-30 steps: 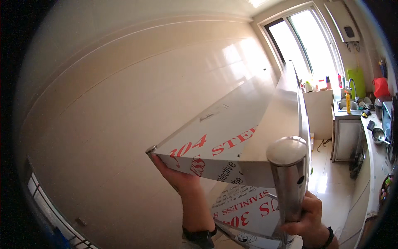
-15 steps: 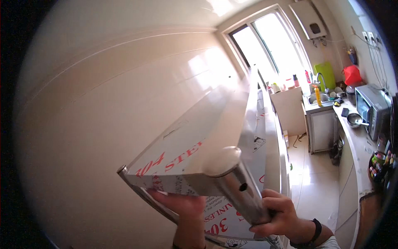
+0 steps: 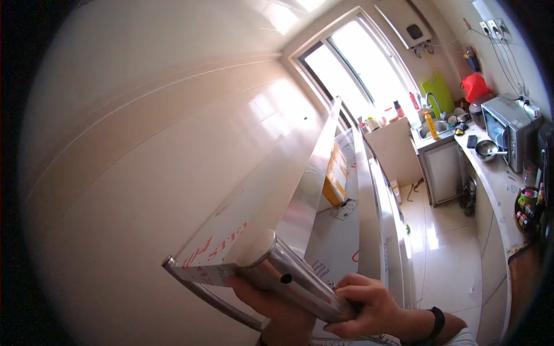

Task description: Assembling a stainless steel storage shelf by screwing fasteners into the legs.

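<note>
A large stainless steel shelf rack [image 3: 323,184] fills the middle, its panels covered in printed film. At its near corner is a shiny steel post [image 3: 300,277] with a rounded end and a small dark hole. My right hand [image 3: 369,308], a black band on its wrist, is closed around the lower part of this post. Below the near panel edge, my left hand [image 3: 277,308] bears against the underside beside the post; its fingers are mostly hidden. A thinner, curved-looking steel post [image 3: 213,297] runs down at the left. A yellow-and-white carton [image 3: 336,176] shows between the panels.
The tiled wall [image 3: 127,190] lies close on the left. Along the right runs a counter [image 3: 490,187] with a microwave [image 3: 511,130], a metal bowl [image 3: 486,150] and a sink [image 3: 433,130]. A tiled floor [image 3: 438,242] lies between rack and counter. A window [image 3: 363,63] is beyond.
The near post and both hands have shifted left and slightly down in view. The near panel has tilted, and the carton between the panels now shows. My right hand keeps its grip on the post.
</note>
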{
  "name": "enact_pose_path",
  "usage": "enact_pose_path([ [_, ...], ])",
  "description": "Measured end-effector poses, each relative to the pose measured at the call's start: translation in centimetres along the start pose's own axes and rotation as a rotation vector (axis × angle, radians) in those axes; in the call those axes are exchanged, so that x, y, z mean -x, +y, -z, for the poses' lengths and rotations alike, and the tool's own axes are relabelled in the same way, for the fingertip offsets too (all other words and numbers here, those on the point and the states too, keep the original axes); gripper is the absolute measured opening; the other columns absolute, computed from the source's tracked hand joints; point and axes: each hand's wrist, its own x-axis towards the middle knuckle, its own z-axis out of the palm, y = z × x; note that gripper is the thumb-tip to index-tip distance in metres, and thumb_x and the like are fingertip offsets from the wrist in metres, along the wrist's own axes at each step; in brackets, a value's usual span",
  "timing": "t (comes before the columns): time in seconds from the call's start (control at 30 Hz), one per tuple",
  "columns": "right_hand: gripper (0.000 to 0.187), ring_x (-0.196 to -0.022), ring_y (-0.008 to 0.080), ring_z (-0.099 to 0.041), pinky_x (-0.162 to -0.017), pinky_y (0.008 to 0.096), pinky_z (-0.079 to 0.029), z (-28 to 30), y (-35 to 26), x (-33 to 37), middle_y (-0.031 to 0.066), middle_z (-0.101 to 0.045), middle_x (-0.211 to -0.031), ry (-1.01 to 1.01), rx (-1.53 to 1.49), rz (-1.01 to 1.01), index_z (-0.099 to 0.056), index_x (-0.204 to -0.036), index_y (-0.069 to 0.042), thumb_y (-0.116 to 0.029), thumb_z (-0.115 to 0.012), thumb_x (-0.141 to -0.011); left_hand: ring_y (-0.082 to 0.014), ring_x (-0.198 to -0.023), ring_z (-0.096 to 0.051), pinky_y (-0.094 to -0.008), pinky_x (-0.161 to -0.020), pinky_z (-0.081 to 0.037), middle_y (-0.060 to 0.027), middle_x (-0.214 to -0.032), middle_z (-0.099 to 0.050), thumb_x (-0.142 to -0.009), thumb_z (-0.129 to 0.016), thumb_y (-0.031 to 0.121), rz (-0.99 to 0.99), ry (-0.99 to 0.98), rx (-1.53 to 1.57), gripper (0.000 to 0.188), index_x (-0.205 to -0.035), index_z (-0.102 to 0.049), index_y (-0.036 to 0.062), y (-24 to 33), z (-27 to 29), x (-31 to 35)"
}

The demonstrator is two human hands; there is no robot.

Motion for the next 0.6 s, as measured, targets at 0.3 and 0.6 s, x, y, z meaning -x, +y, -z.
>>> enact_pose_path([
  [0.3, 0.054, -0.056, 0.0152, -0.045, -0.048, 0.0282, -0.035, -0.6, 0.1, -0.3, 0.0089, -0.048, -0.069, 0.12, -0.109, 0.03, -0.059, -0.081, 0.003, -0.04, -0.078, -0.056, -0.0197, -0.102, -0.044, -0.0337, -0.084, -0.04, -0.0117, -0.112, -0.041, -0.09, -0.034, 0.039, -0.099, 0.106, -0.718, 0.048, -0.125, -0.028, 0.0076, -2.1, 11.7, -0.4],
  [0.6, 0.047, -0.059, 0.0182, -0.047, -0.051, 0.0297, -0.036, 0.1, 0.1, -0.3, 0.0086, -0.049, -0.07, 0.1, -0.104, 0.037, -0.059, -0.082, 0.002, -0.034, -0.077, -0.058, -0.0168, -0.116, -0.034, -0.0337, -0.098, -0.027, -0.0116, -0.125, -0.034, -0.09, -0.031, 0.039, -0.277, 0.163, -0.033, 0.051, -0.128, -0.027, 0.0063, -2.3, 7.5, -1.9],
])
